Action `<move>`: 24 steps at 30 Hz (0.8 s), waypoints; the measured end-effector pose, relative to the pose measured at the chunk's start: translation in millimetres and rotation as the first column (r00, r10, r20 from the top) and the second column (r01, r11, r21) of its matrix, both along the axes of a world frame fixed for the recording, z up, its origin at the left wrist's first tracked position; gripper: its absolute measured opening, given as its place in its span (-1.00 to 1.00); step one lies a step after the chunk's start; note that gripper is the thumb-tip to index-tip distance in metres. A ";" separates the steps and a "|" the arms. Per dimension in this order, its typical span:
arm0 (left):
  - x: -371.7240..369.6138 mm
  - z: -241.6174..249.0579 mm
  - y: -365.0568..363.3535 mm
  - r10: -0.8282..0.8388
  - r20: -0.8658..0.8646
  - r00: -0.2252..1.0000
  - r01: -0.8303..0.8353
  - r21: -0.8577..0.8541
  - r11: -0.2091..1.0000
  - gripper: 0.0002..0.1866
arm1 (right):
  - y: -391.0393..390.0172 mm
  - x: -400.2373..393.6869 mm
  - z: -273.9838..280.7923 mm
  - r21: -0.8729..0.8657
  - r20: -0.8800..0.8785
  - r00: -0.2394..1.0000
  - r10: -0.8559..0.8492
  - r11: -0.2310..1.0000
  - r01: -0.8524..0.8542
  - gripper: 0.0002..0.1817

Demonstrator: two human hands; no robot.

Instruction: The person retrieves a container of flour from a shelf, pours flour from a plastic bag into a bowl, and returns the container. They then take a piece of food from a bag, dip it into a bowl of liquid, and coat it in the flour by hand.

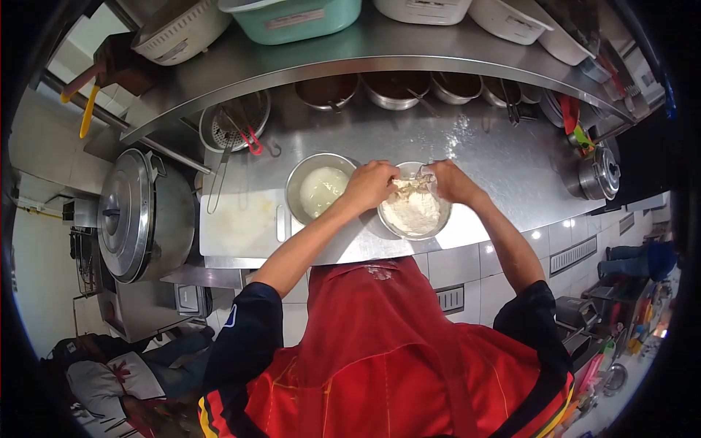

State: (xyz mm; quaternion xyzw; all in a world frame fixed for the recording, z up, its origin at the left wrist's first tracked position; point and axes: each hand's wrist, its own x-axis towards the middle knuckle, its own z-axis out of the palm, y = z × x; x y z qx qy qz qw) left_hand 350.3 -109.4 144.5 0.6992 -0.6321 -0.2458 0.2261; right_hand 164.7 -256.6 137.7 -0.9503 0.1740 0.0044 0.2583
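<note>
A metal bowl (pixel 382 219) holding white flour (pixel 412 213) sits at the counter's front edge, before my body. My left hand (pixel 371 185) is at its upper left, fingers closed in a pinch. At its upper right my right hand (pixel 453 182) is closed too. Between the two hands, over the flour, is a pale, floury, crumpled-looking piece (pixel 413 184) whose kind I cannot make out. Left of the flour stands a second metal bowl (pixel 293 201) with a whitish liquid (pixel 321 191), partly behind my left wrist.
A white cutting board (pixel 237 223) lies at left, near a big lidded pot (pixel 128 215). Sauce-filled metal pans (pixel 396 102) line the back under a shelf (pixel 350 67) bearing plastic tubs (pixel 292 22). A strainer (pixel 232 128) rests back left. Another person (pixel 117 379) is at lower left.
</note>
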 end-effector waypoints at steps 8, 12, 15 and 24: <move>-50.6 -50.3 31.7 -0.030 0.172 0.985 0.024 0.037 0.999 -0.70 | 48.9 -54.7 -62.8 -0.213 -0.081 0.995 -0.061 0.976 0.043 -0.73; -79.5 -62.6 57.0 0.412 -0.122 0.903 -0.429 -0.304 0.851 -0.63 | 73.9 -29.3 -52.6 -0.114 -0.365 0.927 -0.083 0.993 0.044 -0.78; -95.5 -73.0 62.5 0.631 -0.323 0.705 -0.698 -0.155 0.700 -0.62 | 81.9 -9.0 -58.1 -0.089 -0.403 0.909 -0.112 0.993 0.082 -0.76; -116.3 -89.5 68.8 0.562 -0.719 0.408 -0.762 0.071 0.643 -0.52 | 57.4 -17.3 -96.7 0.297 -0.273 0.954 -0.120 0.933 0.202 -0.68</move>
